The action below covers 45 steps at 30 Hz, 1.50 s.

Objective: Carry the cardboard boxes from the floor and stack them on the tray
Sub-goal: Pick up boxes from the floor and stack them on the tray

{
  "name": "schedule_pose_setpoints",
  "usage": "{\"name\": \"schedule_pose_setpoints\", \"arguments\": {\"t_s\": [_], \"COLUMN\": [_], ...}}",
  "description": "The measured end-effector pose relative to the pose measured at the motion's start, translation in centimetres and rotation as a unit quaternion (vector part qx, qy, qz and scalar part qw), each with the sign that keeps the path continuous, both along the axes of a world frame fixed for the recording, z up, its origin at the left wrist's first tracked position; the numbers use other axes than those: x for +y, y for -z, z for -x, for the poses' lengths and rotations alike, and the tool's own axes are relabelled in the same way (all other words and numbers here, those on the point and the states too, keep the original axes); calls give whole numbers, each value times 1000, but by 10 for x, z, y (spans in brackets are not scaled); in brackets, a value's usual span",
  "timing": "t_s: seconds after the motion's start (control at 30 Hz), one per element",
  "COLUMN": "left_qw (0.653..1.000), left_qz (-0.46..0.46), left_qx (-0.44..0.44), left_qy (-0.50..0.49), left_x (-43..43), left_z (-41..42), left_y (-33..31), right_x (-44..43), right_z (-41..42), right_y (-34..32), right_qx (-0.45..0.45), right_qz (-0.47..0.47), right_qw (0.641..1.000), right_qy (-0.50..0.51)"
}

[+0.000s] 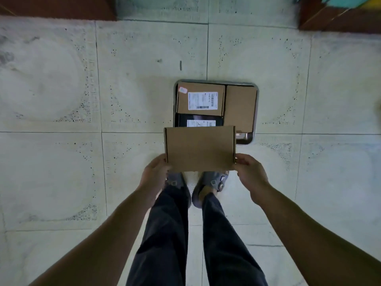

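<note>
Gripping the plain cardboard box [200, 148] by its side edges with left hand [155, 174] and right hand [249, 174]; seems light, stiff, safe held there.

Tray [246, 139] nearly full, floor [134, 100] open all round
A labelled box [201, 99], a black box [201, 120] and a plain box [240, 107] cover the tray, leaving bare metal only at its near right corner; a held carton [200, 148] hides its near left part.

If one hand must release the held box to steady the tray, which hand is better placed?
Probably the right hand: it grips the held box nearest the bare corner of the tray; the left hand lies outside the tray's edge.
</note>
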<state>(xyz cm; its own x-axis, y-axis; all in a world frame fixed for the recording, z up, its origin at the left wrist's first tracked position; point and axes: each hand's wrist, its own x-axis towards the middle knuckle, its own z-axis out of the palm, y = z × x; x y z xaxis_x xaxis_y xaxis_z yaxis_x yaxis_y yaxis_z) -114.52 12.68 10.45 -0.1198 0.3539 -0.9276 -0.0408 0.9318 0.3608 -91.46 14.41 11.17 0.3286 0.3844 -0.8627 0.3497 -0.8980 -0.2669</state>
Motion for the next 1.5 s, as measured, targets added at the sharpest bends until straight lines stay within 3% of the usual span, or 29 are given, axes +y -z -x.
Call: {"name": "schedule_pose_setpoints", "arguments": {"t_s": [0.23, 0.37, 0.77, 1.13, 1.33, 1.5], "left_qw": [998, 994, 991, 989, 995, 997], "left_qz": [7, -9, 27, 24, 19, -4], "left_qx": [-7, 33, 61, 117, 87, 67], "left_qy": [64, 108, 118, 89, 35, 35], "left_x": [33, 40, 50, 47, 29, 28], "left_z": [-12, -19, -24, -35, -35, -47], "left_y": [117, 178, 244, 223, 161, 73], "right_x": [18, 22, 33, 28, 15, 5], "right_z": [-14, -23, -25, -26, -30, -38], "right_y": [108, 169, 237, 220, 161, 72], "right_qx": [8, -2, 16, 10, 25, 34], "right_qz": [3, 0, -3, 7, 28, 23], "right_qw": [999, 1000, 1000, 1000, 999, 999], "right_qy": [51, 3, 8, -1, -5, 2]}}
